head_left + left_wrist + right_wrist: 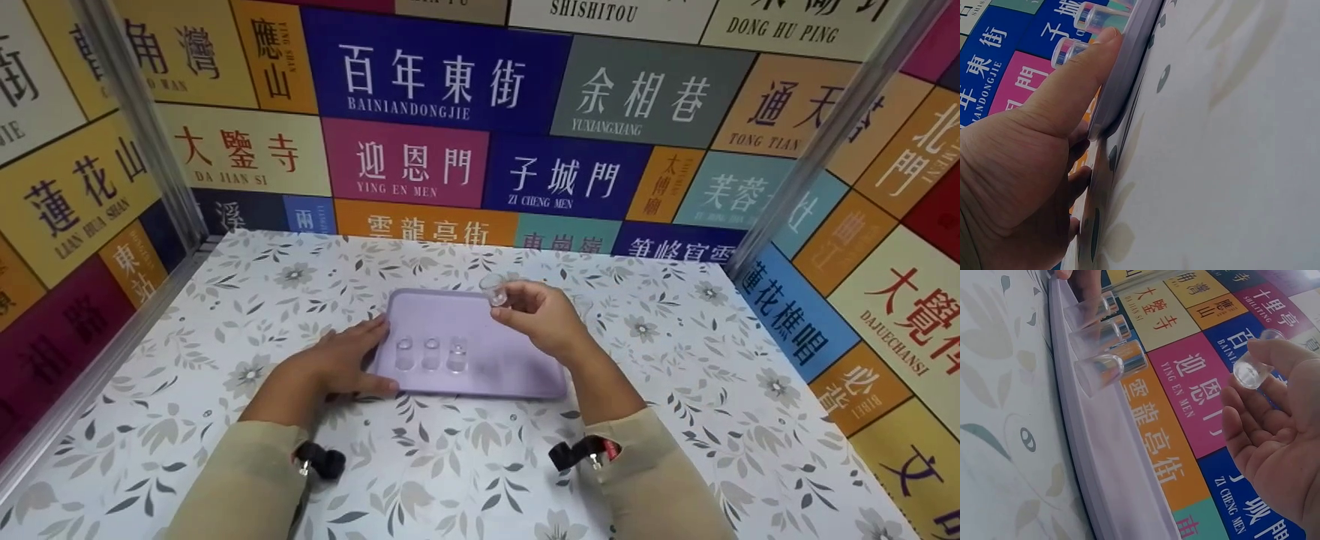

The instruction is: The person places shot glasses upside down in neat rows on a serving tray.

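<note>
A lilac tray (495, 367) lies in the middle of the floral table. Three small clear cups (431, 353) stand in a row on its near left part. My right hand (544, 315) pinches another small clear cup (495, 289) between thumb and fingertips, raised over the tray's far edge. The right wrist view shows this cup (1249, 371) held apart from the row of cups (1100, 368) on the tray (1100, 455). My left hand (337, 364) rests on the tray's near left corner. Its thumb (1072, 84) presses straight against the tray rim (1129, 62).
The table (675, 420) has a white cloth with a leaf and flower print. Walls covered in coloured street-name signs close it in on three sides, with metal posts (142, 120) at the back corners. Bare cloth lies on both sides of the tray.
</note>
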`<state>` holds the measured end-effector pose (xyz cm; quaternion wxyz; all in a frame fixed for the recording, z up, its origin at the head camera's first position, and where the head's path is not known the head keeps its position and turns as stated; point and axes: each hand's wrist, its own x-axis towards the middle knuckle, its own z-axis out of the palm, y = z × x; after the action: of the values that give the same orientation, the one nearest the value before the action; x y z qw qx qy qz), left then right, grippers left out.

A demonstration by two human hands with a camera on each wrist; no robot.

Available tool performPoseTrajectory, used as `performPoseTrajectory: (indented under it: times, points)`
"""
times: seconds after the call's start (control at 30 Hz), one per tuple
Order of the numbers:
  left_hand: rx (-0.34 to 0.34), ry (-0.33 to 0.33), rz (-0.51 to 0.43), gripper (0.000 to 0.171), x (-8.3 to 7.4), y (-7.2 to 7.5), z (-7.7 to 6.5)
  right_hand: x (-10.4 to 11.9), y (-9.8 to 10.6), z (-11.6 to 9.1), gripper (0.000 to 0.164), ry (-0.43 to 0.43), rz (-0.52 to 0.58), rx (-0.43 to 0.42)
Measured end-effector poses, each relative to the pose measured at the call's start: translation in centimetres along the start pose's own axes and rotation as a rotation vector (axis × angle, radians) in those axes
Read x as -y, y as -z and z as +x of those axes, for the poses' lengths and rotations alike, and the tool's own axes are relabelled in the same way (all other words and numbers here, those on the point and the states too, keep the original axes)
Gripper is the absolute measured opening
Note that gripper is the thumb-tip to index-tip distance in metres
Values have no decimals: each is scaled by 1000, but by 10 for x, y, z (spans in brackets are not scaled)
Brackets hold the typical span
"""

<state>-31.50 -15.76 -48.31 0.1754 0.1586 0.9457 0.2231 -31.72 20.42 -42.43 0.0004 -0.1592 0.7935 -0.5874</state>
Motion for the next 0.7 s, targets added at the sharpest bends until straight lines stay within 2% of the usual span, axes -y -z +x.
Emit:
performPoseTrajectory:
  times: [0.23, 0.37, 0.7]
  points:
    - [6, 10, 4, 128, -1, 0, -1, 0, 2, -3, 36, 5, -25, -43]
    - [8, 14, 2, 129, 0, 0, -1, 0, 1, -3, 35, 36, -47, -66]
    - [7, 17, -7, 128, 0, 0, 0, -1, 1, -4, 36, 46, -3, -130]
